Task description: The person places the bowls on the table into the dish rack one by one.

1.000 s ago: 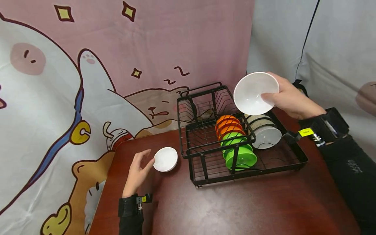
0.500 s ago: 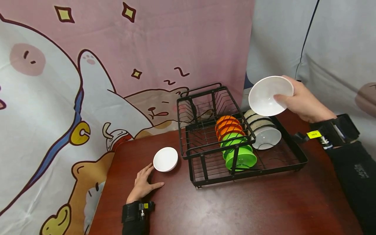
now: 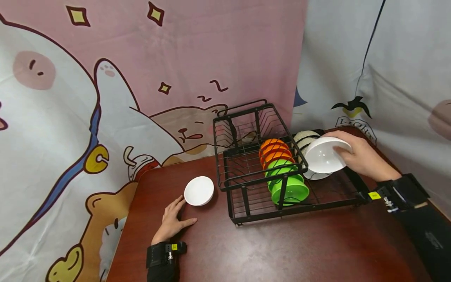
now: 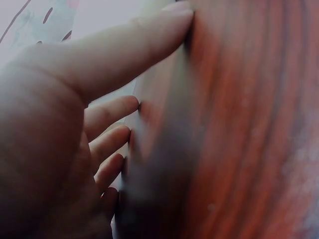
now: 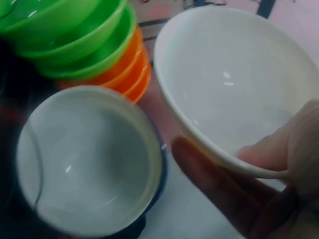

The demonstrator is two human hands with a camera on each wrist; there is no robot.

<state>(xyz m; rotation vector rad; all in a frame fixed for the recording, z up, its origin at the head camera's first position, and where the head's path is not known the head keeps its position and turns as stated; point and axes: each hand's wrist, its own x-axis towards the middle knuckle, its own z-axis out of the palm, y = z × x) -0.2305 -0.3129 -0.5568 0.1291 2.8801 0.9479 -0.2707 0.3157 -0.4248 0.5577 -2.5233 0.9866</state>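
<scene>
The right hand (image 3: 359, 158) has come down since a second ago: then it held the white bowl (image 3: 325, 155) high above the black dish rack (image 3: 278, 164), and now the bowl sits low at the rack's right side, tilted, just above the bowls already standing there. The left hand (image 3: 172, 221) has dropped too; a second ago it was raised with its fingertips at the small white dish (image 3: 199, 190), and now it lies flat on the dark red table (image 3: 282, 246) left of the rack, as it did half a second ago. Its fingers are spread and straight, pressing on the wood and holding nothing, with the fingertips just beside the small white dish, which rests on the table left of the rack; I cannot tell whether they touch it. In the left wrist view the fingers (image 4: 112, 117) lie against the tabletop, blurred. Inside the rack, a row of orange bowls (image 3: 273, 150) stands on edge with green bowls (image 3: 287, 182) in front of them, all just left of the held bowl. The right hand pinches the white bowl by its rim, thumb inside and fingers curled under the outside, as the right wrist view shows (image 5: 234, 94). Just below it there, another white bowl (image 5: 84, 159) stands in the rack beside the green and orange ones. A speckled bowl (image 3: 303, 138) peeks out behind the held one.
</scene>
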